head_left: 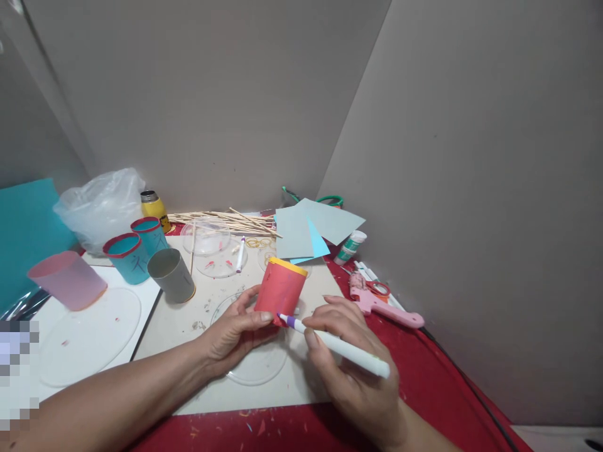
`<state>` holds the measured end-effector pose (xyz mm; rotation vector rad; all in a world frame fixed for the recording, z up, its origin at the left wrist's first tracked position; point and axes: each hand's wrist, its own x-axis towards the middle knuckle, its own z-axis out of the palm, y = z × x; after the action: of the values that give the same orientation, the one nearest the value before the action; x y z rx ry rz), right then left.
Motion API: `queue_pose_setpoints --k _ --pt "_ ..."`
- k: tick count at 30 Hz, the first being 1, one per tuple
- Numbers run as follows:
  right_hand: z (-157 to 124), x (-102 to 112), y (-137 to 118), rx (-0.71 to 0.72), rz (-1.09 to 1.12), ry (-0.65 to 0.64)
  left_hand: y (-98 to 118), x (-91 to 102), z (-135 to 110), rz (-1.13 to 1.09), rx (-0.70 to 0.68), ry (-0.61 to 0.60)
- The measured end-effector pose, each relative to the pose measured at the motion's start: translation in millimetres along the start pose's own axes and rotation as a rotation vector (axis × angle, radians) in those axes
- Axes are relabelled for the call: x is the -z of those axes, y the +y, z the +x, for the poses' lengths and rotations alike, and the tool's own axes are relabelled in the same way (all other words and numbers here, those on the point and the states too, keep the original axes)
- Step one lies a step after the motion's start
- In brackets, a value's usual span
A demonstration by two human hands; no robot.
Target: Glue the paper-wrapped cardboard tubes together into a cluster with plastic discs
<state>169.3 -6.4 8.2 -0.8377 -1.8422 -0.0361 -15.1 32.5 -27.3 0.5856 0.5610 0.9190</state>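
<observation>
Head view: the left hand (235, 329) is closed around the lower part of a red cylinder (280, 292) with a yellow rim (288, 267), tilted above a clear plate (257, 370). The right hand (360, 383) pinches a white marker (362, 359), its purple tip at the cylinder's lower side; whether it touches cannot be told. To the left stand a grey cup (172, 279), a pink cup (70, 282) and two red-rimmed turquoise cups (128, 269) bearing dark strokes like written characters, not surely readable. Behind them are a yellow bottle (154, 211) and a translucent bag (103, 210), its contents unclear. Another clear dish (217, 269) carries red scraps. Farther right, a green-and-white container's (351, 247) label is too small to read.
</observation>
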Motion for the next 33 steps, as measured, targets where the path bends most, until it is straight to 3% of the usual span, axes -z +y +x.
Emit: queue_pose_setpoints --k 6,12,15,23,33 --pt "-3 3 0 -0.024 0.034 -0.014 1 -0.1 0 0.001 0.023 0.021" --pt "-7 5 15 -0.235 0.027 0.316 4 0.9 0 0.030 0.070 0.008" --pt "-3 2 24 -0.281 0.039 0.399 6 -1.4 -2 0.030 0.114 -0.026" --pt "0 -7 35 -0.278 0.118 0.308 5 -2.1 -7 0.050 0.156 -0.126" --pt "0 -4 32 -0.274 0.102 0.260 -1 -1.8 -7 0.146 0.131 -0.195"
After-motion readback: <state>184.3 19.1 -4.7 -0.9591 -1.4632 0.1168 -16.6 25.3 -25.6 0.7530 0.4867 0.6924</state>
